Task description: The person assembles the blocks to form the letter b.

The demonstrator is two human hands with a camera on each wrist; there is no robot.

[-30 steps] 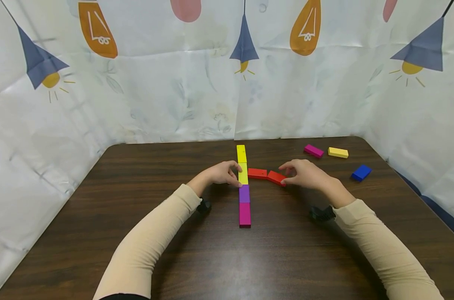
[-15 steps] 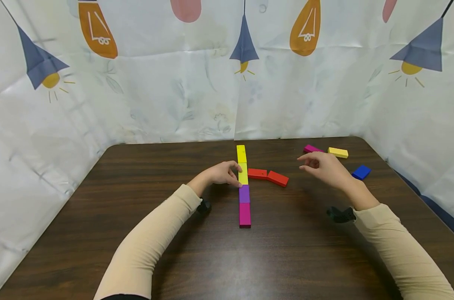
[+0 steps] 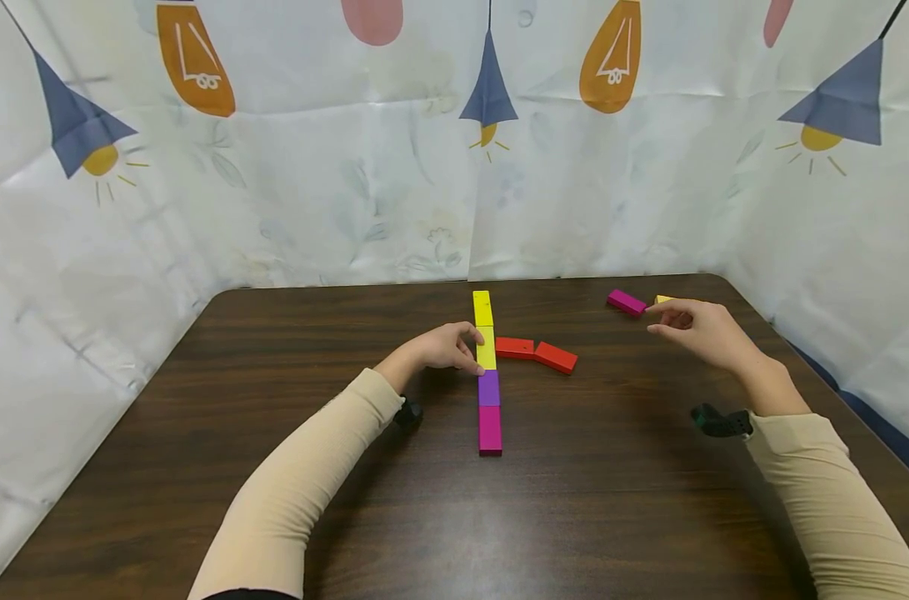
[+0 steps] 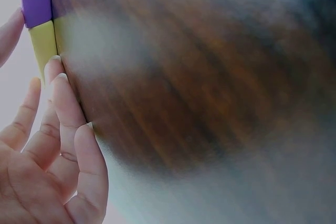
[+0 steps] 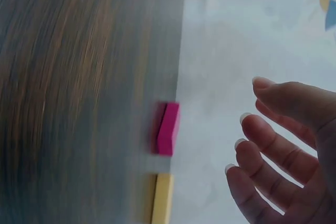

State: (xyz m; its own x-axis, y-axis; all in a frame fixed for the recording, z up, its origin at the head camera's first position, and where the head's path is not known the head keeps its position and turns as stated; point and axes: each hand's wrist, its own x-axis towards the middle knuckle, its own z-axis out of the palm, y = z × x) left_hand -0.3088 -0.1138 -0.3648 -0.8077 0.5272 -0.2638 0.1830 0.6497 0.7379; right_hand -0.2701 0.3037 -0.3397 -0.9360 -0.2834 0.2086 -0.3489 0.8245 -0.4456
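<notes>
A straight row of blocks runs away from me on the table: a magenta block [image 3: 490, 429] nearest, then a purple block [image 3: 488, 387], then a yellow block [image 3: 487, 354] and another yellow block [image 3: 483, 308]. My left hand [image 3: 441, 346] touches the row's left side, fingertips on the nearer yellow block and thumb where purple meets yellow. Its fingers look loosely extended in the left wrist view. My right hand [image 3: 705, 333] is raised with nothing in it, close to a loose magenta block [image 3: 626, 302] and a yellow block [image 3: 662, 298] it partly covers.
Two red blocks branch right from the row: one red block [image 3: 515, 348] beside the yellow, another red block [image 3: 556, 357] set at an angle. A patterned white curtain [image 3: 312, 200] hangs behind the dark wooden table [image 3: 424, 533]. The blue block is out of sight.
My right hand has left the outer red block and moved right, over the blue block and part of the loose yellow one. My left hand has stayed at the row.
</notes>
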